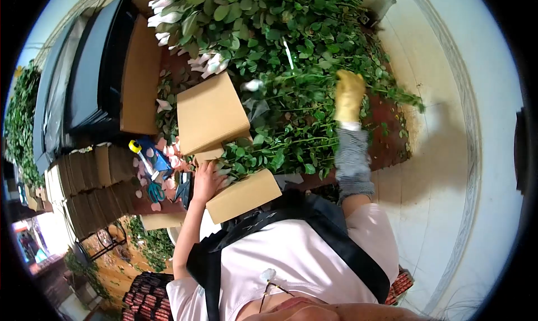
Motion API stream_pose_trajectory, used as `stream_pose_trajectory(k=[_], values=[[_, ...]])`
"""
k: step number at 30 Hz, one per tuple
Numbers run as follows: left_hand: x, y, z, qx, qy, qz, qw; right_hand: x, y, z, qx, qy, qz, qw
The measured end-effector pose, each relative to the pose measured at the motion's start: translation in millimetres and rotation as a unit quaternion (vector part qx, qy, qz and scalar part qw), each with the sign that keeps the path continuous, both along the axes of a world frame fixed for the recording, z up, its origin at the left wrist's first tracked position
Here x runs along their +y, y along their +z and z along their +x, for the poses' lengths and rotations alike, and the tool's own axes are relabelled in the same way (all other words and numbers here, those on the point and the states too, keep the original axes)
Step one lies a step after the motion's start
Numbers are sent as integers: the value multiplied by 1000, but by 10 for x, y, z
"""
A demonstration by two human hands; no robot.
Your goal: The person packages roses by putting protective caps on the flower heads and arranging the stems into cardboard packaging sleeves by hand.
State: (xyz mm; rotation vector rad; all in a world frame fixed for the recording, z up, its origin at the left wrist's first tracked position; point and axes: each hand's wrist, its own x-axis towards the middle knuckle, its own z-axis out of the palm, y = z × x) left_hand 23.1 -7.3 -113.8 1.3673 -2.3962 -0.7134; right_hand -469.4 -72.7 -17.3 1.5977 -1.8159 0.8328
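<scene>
My bare left hand point(206, 182) lies beside pale rose heads point(223, 178) between pieces of brown cardboard point(244, 196), its fingers stretched out against the cardboard edge. My right hand point(350, 94), in a yellow glove with a grey striped sleeve, is closed around a leafy rose stem point(392, 93) over the greenery. A blurred white rose head point(253, 85) shows to the left of that hand; I cannot tell whether it belongs to the held stem. A stack of cardboard sheets point(213, 113) sits just beyond my left hand.
Piles of leafy rose stems point(269, 24) cover the far table. To the left are a blue-handled pair of scissors point(156, 192), a black stapler-like tool point(183, 189), a yellow-topped marker-like item point(143, 157), loose petals, stacked cardboard point(92, 181) and dark boards point(95, 63). A white wall stands right.
</scene>
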Motion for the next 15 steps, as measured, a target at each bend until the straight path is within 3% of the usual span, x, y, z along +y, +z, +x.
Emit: stream_pose_trajectory(k=[2,6,7,8,10,15], values=[[-15,0,1,6,2,-6,1000,235,348,-74,-136,140,90,977],[4,-147,46,18,8,-15,1000,685,587,437,-244,135,230,932],[8,-153,47,12,15,-4,1000,729,575,575,-293,115,289,904],[9,-156,53,5,20,6,1000,782,67,491,-355,197,282,869],[16,-144,65,-21,19,31,999,896,-237,897,-233,192,246,921],[12,-59,38,-27,13,14,999,1086,-762,1177,-62,133,323,935]])
